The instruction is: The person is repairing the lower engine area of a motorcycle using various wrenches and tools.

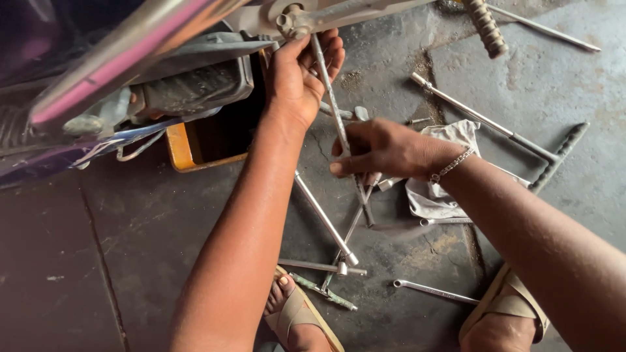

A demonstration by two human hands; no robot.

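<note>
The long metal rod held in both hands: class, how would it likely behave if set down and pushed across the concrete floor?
The long metal rod looks thin, straight and steel, so probably stiff. Round, so it may roll. The right hand grips it mid-length, the left hand its top.

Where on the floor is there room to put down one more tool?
Bare concrete floor lies left of the left hand's arm, below the yellow tray. It is crowded between the sandalled feet and around the white rag, where rods and wrenches lie.
</note>
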